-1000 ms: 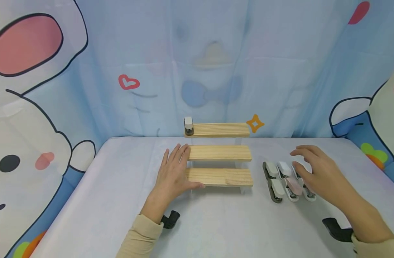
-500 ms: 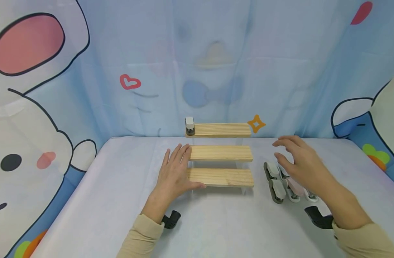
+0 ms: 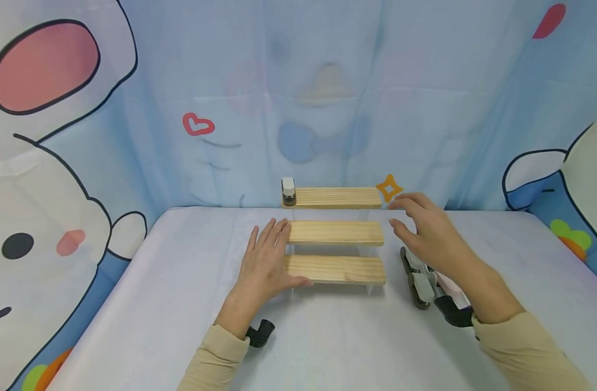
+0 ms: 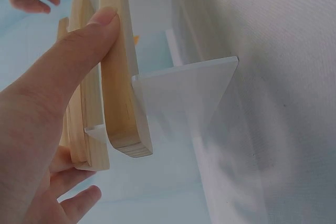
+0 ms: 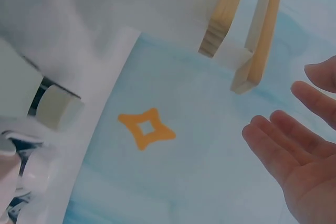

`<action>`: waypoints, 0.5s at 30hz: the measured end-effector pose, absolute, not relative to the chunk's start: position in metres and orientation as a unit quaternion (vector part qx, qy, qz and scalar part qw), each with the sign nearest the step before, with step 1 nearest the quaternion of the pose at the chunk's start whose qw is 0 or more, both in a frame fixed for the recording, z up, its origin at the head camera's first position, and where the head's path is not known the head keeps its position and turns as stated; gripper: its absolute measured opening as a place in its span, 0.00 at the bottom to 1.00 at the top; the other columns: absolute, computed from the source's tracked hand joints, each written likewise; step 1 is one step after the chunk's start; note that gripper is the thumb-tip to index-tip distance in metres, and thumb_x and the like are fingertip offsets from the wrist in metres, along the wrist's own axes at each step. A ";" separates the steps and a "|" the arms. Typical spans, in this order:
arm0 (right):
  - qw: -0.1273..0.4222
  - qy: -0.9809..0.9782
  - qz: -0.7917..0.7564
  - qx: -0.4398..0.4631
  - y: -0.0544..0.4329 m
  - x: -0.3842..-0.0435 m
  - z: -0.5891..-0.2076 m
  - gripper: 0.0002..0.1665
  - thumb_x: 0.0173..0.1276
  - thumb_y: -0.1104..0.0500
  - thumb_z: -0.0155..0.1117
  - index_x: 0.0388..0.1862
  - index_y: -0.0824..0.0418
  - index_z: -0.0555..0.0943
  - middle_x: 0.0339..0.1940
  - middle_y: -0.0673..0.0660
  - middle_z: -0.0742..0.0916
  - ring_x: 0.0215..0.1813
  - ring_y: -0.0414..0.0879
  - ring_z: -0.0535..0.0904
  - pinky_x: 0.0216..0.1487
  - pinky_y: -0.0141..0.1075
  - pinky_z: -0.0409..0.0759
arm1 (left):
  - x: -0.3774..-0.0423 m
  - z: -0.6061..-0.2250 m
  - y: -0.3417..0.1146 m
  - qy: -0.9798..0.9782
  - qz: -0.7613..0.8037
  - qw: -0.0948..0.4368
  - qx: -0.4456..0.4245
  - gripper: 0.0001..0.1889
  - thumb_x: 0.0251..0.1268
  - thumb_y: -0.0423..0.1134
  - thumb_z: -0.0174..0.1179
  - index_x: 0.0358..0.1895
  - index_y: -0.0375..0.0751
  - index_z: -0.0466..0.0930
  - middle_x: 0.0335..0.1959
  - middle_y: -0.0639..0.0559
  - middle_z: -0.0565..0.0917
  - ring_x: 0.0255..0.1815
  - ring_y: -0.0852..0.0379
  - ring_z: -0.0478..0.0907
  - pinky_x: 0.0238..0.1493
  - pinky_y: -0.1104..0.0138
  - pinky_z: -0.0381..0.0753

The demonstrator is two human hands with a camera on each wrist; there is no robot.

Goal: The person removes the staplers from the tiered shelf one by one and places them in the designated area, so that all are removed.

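In the middle stands a three-step wooden display stand [image 3: 335, 232] with light planks on clear supports. My left hand [image 3: 264, 263] holds its left side. The thumb [image 4: 103, 24] presses the front plank's edge, and the fingers reach round the left end of the middle plank. A small stapler [image 3: 289, 191] with a white top stands at the top plank's left end. My right hand [image 3: 432, 233] hovers to the right of the stand, fingers loosely bent, nothing held. Below it lie several small staplers [image 3: 419, 285], partly hidden by the hand and forearm.
A white cloth [image 3: 337, 336] covers the table. Behind the stand hangs a blue cartoon curtain [image 3: 328, 54]. In the right wrist view, pale staplers [image 5: 37, 169] show at the left edge. A black wrist mount [image 3: 260, 333] juts from the left wrist.
My right hand, empty throughout, has moved left and slightly up from over the staplers toward the stand's top right. The left hand has stayed on the stand.
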State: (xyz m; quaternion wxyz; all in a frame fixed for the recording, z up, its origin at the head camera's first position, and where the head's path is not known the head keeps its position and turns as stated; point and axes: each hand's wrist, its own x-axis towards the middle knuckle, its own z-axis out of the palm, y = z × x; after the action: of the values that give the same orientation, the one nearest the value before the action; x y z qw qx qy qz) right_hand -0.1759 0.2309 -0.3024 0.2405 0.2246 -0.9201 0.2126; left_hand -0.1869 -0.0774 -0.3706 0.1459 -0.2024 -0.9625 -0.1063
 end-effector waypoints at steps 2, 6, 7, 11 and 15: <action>0.240 -0.918 0.218 0.229 0.227 -0.179 -0.301 0.14 0.67 0.68 0.63 0.52 0.66 0.79 0.57 0.67 0.78 0.52 0.61 0.78 0.46 0.54 0.81 | -0.187 -0.371 -0.077 -0.963 -0.106 0.144 -0.202 0.66 0.37 0.73 0.72 0.78 0.41 0.54 0.79 0.50 0.60 0.81 0.49 0.51 0.82 0.49 0.46; 0.228 -0.917 0.230 0.234 0.218 -0.184 -0.298 0.14 0.69 0.67 0.62 0.53 0.65 0.79 0.58 0.66 0.78 0.54 0.61 0.78 0.48 0.55 0.80 | -0.187 -0.371 -0.077 -0.963 -0.109 0.143 -0.202 0.66 0.36 0.73 0.72 0.78 0.41 0.54 0.79 0.50 0.60 0.81 0.49 0.51 0.82 0.50 0.45; 0.225 -0.917 0.232 0.236 0.216 -0.185 -0.297 0.14 0.69 0.67 0.62 0.54 0.65 0.78 0.59 0.66 0.78 0.55 0.61 0.77 0.49 0.55 0.80 | -0.187 -0.370 -0.077 -0.963 -0.109 0.143 -0.202 0.66 0.36 0.73 0.72 0.78 0.41 0.54 0.79 0.50 0.60 0.81 0.49 0.51 0.82 0.50 0.45; 0.228 -0.912 0.229 0.252 0.206 -0.188 -0.294 0.15 0.69 0.67 0.62 0.54 0.66 0.78 0.59 0.66 0.78 0.56 0.61 0.77 0.50 0.55 0.80 | -0.187 -0.370 -0.077 -0.963 -0.108 0.144 -0.202 0.66 0.36 0.73 0.72 0.78 0.40 0.54 0.78 0.50 0.60 0.81 0.49 0.52 0.82 0.49 0.46; 0.229 -0.909 0.225 0.266 0.197 -0.192 -0.292 0.15 0.69 0.67 0.62 0.54 0.67 0.78 0.58 0.65 0.79 0.56 0.61 0.78 0.50 0.54 0.79 | -0.187 -0.370 -0.077 -0.963 -0.105 0.145 -0.202 0.66 0.36 0.73 0.72 0.78 0.40 0.54 0.78 0.50 0.60 0.81 0.49 0.52 0.82 0.49 0.47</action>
State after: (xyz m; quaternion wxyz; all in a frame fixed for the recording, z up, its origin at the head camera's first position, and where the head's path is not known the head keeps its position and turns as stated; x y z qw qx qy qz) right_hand -0.1918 0.1966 -0.2916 0.2289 0.2663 -0.9089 0.2250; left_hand -0.1870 -0.0775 -0.3700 0.1450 -0.2018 -0.9629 -0.1050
